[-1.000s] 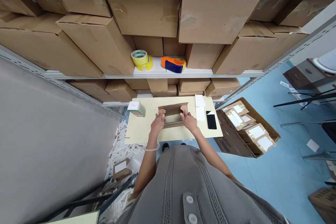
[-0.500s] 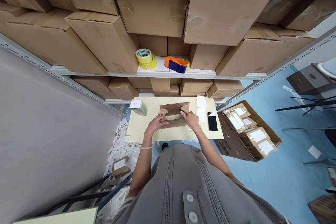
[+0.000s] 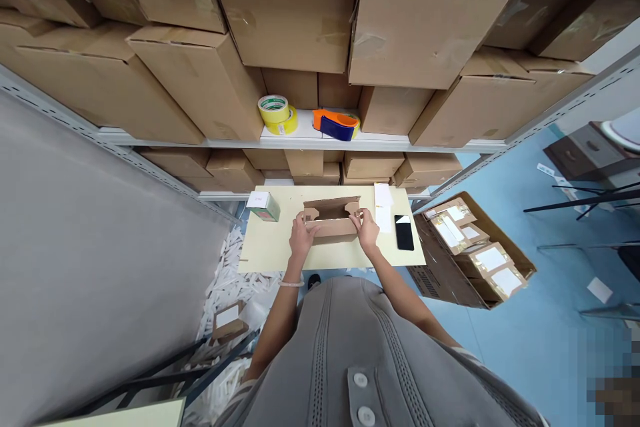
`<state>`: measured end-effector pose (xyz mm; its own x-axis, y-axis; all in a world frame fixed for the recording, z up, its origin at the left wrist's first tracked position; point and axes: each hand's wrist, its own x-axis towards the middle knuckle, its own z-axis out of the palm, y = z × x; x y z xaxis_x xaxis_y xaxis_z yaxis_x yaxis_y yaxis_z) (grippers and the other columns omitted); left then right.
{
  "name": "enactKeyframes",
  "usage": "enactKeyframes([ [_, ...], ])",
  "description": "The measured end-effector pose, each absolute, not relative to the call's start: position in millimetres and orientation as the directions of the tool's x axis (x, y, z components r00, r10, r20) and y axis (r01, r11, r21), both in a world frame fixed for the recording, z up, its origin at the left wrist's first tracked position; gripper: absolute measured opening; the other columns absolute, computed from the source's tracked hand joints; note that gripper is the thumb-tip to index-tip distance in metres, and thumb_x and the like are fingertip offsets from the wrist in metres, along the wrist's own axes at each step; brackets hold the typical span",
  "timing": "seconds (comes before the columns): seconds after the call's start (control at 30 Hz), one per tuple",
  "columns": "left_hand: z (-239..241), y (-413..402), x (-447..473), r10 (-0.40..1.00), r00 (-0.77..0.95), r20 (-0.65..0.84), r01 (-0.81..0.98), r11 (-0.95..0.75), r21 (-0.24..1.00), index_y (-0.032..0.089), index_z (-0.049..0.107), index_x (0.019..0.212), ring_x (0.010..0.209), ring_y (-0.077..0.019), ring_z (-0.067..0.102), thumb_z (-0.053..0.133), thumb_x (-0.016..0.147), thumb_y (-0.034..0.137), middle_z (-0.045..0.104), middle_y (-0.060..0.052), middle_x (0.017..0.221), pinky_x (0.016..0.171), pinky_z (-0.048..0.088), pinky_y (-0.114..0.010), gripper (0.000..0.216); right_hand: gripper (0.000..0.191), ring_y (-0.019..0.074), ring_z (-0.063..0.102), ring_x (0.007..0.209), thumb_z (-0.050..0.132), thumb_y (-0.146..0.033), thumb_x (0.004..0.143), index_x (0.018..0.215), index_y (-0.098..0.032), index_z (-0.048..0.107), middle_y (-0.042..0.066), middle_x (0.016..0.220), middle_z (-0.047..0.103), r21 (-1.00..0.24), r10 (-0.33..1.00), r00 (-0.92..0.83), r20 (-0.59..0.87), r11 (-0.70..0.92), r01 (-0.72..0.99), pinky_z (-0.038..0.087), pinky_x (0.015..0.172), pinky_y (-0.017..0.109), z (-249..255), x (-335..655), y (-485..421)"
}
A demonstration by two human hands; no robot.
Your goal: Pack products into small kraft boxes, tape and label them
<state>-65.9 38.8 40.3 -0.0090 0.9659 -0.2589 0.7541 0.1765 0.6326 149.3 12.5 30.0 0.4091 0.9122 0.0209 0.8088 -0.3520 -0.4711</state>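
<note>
A small brown cardboard box (image 3: pixel 331 227) stands on the pale table in front of me, its front wall upright and its top open, with the lid panel raised at the back. At the box's left end, my left hand (image 3: pixel 302 235) grips the front corner, thumb on the front wall. My right hand (image 3: pixel 367 229) is closed on the right end in the same way. To the left stands a small green and white box (image 3: pixel 264 205). White paper slips (image 3: pixel 383 207) and a black phone (image 3: pixel 404 232) lie to the right of my right hand.
Above the table (image 3: pixel 270 247) runs a shelf with yellow tape rolls (image 3: pixel 278 113), an orange and blue tape dispenser (image 3: pixel 336 125) and several cardboard boxes. A large carton (image 3: pixel 434 260) of labelled parcels stands at the right. White paper scraps (image 3: pixel 225 280) cover the floor at left.
The box's front wall has come upright. My left hand has shifted to the left front corner, and my right hand has moved slightly outward to the right end.
</note>
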Motion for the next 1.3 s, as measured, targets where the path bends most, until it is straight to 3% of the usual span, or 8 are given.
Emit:
enactKeyframes([
  [0.1, 45.9, 35.6, -57.2, 0.994, -0.026, -0.104, 0.831, 0.08, 0.55, 0.015, 0.009, 0.155, 0.139, -0.0308, 0.038, 0.047, 0.092, 0.053, 0.033, -0.022, 0.153, 0.105, 0.042, -0.045, 0.083, 0.071, 0.0231, 0.063, 0.086, 0.022, -0.068, 0.094, 0.136, -0.014, 0.043, 0.011, 0.107, 0.065, -0.507, 0.901, 0.433, 0.0, -0.373, 0.777, 0.04, 0.066, 0.027, 26.8, 150.2, 11.5],
  [0.2, 57.6, 38.4, -50.5, 0.997, 0.08, 0.007, 0.914, -0.077, 0.399, 0.017, 0.006, 0.156, 0.149, -0.0332, 0.014, 0.046, 0.093, 0.048, 0.014, -0.019, 0.162, 0.117, 0.017, -0.056, 0.081, 0.072, 0.0244, 0.063, 0.091, 0.022, -0.067, 0.094, 0.138, -0.013, 0.038, 0.013, 0.112, 0.062, -0.514, 0.903, 0.429, -0.022, -0.378, 0.77, 0.043, 0.068, 0.028, 27.2, 150.7, 12.3],
  [0.37, 73.2, 46.1, -45.7, 0.961, 0.273, -0.035, 0.923, -0.252, 0.291, 0.028, 0.008, 0.157, 0.151, -0.0324, 0.001, 0.05, 0.091, 0.026, 0.015, -0.01, 0.163, 0.114, -0.006, -0.067, 0.078, 0.06, 0.0229, 0.063, 0.091, 0.031, -0.061, 0.095, 0.133, -0.016, 0.042, 0.013, 0.12, 0.059, -0.493, 0.908, 0.417, -0.051, -0.386, 0.78, 0.044, 0.067, 0.028, 29.6, 149.7, 13.5],
  [0.53, 74.3, 38.7, -47.8, 0.955, 0.296, -0.017, 0.932, -0.286, 0.223, 0.033, 0.014, 0.155, 0.149, -0.0332, 0.013, 0.053, 0.088, 0.018, 0.025, -0.009, 0.161, 0.113, -0.004, -0.069, 0.079, 0.057, 0.0224, 0.063, 0.092, 0.034, -0.057, 0.096, 0.136, -0.017, 0.041, 0.011, 0.117, 0.06, -0.476, 0.904, 0.426, -0.045, -0.394, 0.786, 0.045, 0.067, 0.027, 30.2, 146.9, 9.7],
  [0.8, 71.5, 23.9, -50.9, 0.959, 0.282, -0.011, 0.919, -0.267, 0.289, 0.038, 0.031, 0.151, 0.148, -0.0328, 0.019, 0.049, 0.091, 0.02, 0.037, -0.011, 0.154, 0.113, 0.002, -0.07, 0.065, 0.073, 0.0254, 0.059, 0.105, 0.041, -0.051, 0.096, 0.156, -0.019, 0.013, 0.017, 0.134, 0.046, -0.363, 0.921, 0.389, 0.013, -0.358, 0.86, 0.049, 0.075, 0.031, 43.1, 144.1, 7.0],
  [1.0, 59.4, 16.8, -51.8, 0.948, 0.316, 0.033, 0.901, -0.311, 0.302, 0.032, 0.053, 0.137, 0.148, -0.0286, 0.021, 0.035, 0.096, 0.019, 0.04, -0.01, 0.153, 0.115, -0.007, -0.067, 0.047, 0.047, 0.0265, 0.038, 0.133, 0.038, -0.038, 0.1, 0.146, -0.029, 0.043, 0.014, 0.154, 0.03, -0.231, 0.981, 0.193, 0.039, -0.179, 0.956, 0.038, 0.102, 0.039, 45.5, 140.0, 2.7],
  [1.17, 51.3, 11.6, -42.8, 0.935, 0.352, 0.037, 0.884, -0.345, 0.315, 0.024, 0.048, 0.142, 0.149, -0.0256, 0.019, 0.026, 0.096, 0.015, 0.035, -0.009, 0.156, 0.117, -0.011, -0.062, 0.052, 0.05, 0.0247, 0.035, 0.138, 0.03, -0.039, 0.102, 0.151, -0.028, 0.035, 0.015, 0.158, 0.027, -0.205, 0.98, 0.2, 0.0, -0.196, 0.959, 0.033, 0.106, 0.04, 36.9, 136.2, -4.7],
  [1.3, 50.4, 5.9, -29.4, 0.923, 0.384, 0.03, 0.866, -0.371, 0.335, 0.017, 0.029, 0.153, 0.15, -0.023, 0.015, 0.025, 0.098, 0.024, 0.026, -0.009, 0.16, 0.12, -0.009, -0.057, 0.055, 0.05, 0.025, 0.034, 0.139, 0.028, -0.039, 0.102, 0.151, -0.027, 0.035, 0.015, 0.159, 0.025, -0.196, 0.977, 0.213, -0.003, -0.21, 0.958, 0.032, 0.107, 0.04, 38.5, 139.1, -5.9],
])
